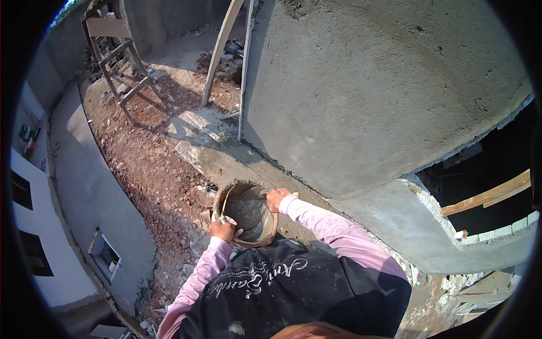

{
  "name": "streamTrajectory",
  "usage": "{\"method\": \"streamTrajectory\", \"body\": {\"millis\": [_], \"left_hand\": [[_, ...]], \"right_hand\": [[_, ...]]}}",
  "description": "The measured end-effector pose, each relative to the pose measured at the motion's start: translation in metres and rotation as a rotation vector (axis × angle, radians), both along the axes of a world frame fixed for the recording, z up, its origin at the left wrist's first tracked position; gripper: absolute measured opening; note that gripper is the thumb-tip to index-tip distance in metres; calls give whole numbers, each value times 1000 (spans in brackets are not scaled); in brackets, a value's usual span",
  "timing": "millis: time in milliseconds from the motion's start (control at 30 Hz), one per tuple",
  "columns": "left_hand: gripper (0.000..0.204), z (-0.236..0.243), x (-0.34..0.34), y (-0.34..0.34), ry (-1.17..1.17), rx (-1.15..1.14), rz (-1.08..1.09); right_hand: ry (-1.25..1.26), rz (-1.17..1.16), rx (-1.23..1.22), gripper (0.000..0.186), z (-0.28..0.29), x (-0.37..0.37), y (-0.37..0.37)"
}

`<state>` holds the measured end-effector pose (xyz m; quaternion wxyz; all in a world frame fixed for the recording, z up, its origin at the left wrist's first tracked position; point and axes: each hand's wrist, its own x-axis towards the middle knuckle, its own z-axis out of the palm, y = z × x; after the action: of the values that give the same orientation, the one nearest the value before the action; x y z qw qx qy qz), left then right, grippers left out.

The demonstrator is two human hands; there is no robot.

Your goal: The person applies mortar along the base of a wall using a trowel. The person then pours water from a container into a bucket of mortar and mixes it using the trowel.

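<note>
In front of my body is a round, mortar-smeared bucket, with wet grey mortar inside. My left hand is closed on the bucket's near left side, where its thin yellowish handle curves along the rim. My right hand is closed at the right side of the rim. A short pale stub shows beside its wrist, perhaps the end of a tool handle; what the fingers wrap round is hidden.
A grey plastered wall rises on the right, with a dark opening beyond. Reddish rubble covers the ground to the left. A wooden trestle stands far left, near a leaning curved plank. A low grey wall borders the left.
</note>
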<state>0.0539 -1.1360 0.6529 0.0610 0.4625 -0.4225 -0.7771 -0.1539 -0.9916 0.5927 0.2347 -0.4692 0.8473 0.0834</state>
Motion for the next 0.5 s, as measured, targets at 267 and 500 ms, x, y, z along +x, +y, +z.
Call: {"method": "streamTrajectory", "body": {"millis": [267, 500], "left_hand": [[11, 18, -24, -65, 13, -90, -76], [9, 39, -31, -70, -20, -212, -116]], "right_hand": [[-202, -174, -256, 29, 9, 34, -22], [15, -248, -57, 30, 16, 1, -66]]}}
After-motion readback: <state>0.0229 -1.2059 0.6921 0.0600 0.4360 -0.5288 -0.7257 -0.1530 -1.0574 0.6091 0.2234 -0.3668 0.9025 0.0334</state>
